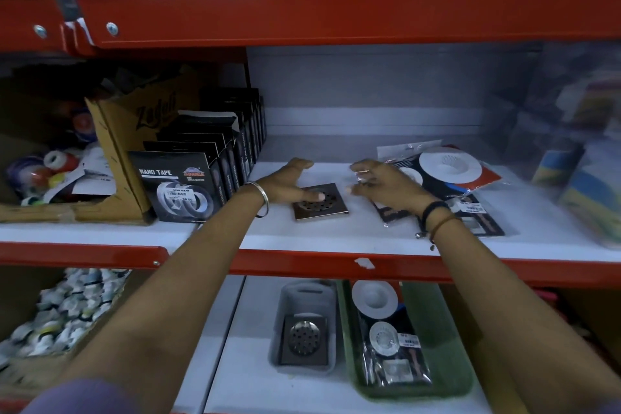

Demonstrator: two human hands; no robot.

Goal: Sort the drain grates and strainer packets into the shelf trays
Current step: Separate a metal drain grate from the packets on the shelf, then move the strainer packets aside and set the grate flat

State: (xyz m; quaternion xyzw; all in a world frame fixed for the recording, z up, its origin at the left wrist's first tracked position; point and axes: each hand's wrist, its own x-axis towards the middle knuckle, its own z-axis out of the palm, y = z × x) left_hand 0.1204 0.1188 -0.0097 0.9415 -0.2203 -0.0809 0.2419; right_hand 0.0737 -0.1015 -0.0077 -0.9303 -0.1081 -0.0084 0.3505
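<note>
A square metal drain grate [324, 205] lies flat on the white middle shelf. My left hand [289, 183] rests over its left part, thumb on the holes, fingers spread. My right hand [383, 183] hovers just right of the grate, fingers apart, over the edge of the strainer packets [450, 175] stacked on the shelf. On the shelf below, a grey tray [285, 306] holds another drain grate [304, 338], and a green tray [433, 323] beside it holds a strainer packet [386, 336].
Black nano tape boxes [183, 186] stand in a row left of my left hand, beside a brown cardboard box [124, 131]. Clear plastic tubs [571, 151] with sponges sit at the right. A red shelf beam [336, 10] hangs overhead; another red edge [302, 262] fronts this shelf.
</note>
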